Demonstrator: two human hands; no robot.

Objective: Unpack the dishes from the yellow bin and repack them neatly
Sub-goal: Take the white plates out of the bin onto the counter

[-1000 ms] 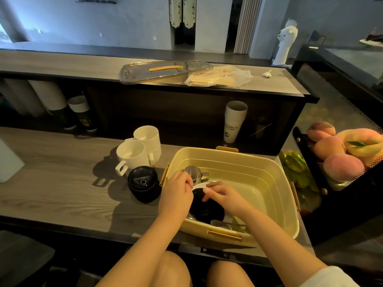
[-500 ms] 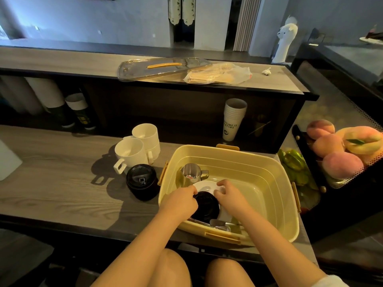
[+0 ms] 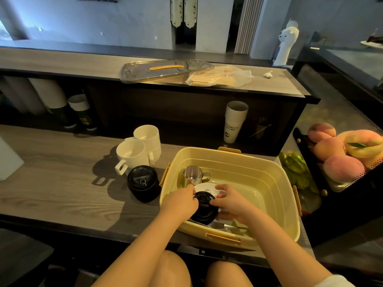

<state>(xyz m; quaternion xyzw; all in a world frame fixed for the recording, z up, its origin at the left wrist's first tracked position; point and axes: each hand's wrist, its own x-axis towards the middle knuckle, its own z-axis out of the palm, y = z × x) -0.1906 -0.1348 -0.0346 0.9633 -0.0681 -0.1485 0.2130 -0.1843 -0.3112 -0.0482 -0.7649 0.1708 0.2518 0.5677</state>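
The yellow bin (image 3: 267, 183) stands at the counter's near edge. Inside its left part a black lidded cup (image 3: 204, 207) stands on a white plate (image 3: 204, 187). My left hand (image 3: 180, 200) grips the cup's left side and my right hand (image 3: 230, 201) grips its right side, fingers curled round the lid. Behind them a small steel jug (image 3: 193, 175) stands upright in the bin. Metal cutlery (image 3: 224, 225) lies along the bin's near wall. On the counter left of the bin stand another black lidded cup (image 3: 143, 182) and white mugs (image 3: 135, 153), one pair stacked.
A stack of paper cups (image 3: 235, 121) stands behind the bin. A raised shelf holds a clear tray (image 3: 161, 69) and a plastic bag (image 3: 219, 76). A perforated basket of peaches (image 3: 339, 154) and green fruit (image 3: 294, 164) sit to the right.
Both hands have closed in on the black cup in the bin and now hold it by the lid rim; the cup has risen slightly above the plate.
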